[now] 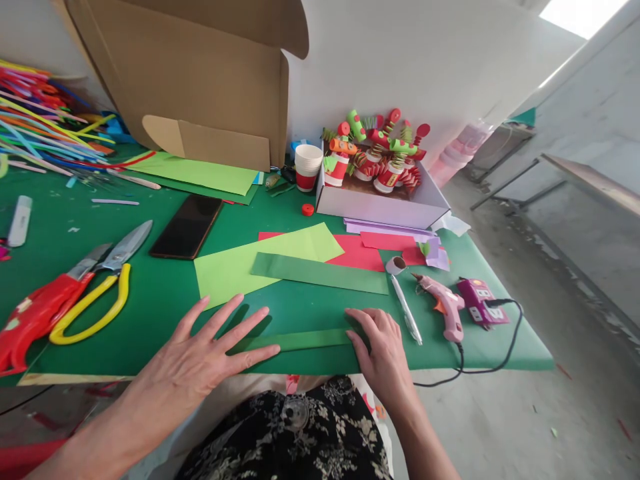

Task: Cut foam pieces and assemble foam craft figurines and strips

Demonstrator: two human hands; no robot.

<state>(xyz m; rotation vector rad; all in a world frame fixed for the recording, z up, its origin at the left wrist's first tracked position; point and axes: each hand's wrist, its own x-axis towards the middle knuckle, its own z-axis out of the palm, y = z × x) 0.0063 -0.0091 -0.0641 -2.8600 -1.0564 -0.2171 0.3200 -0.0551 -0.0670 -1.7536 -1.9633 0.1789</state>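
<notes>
Green strip (315, 339): best pressed evenly, edges straight.
Left hand (200, 358): spread wide at one end, grasping nothing.
Right hand (383, 343): half-curled at the other; grip unclear.

My left hand (203, 357) is palm down, fingers spread wide. My right hand (383, 347) curves, thumb apart.
</notes>
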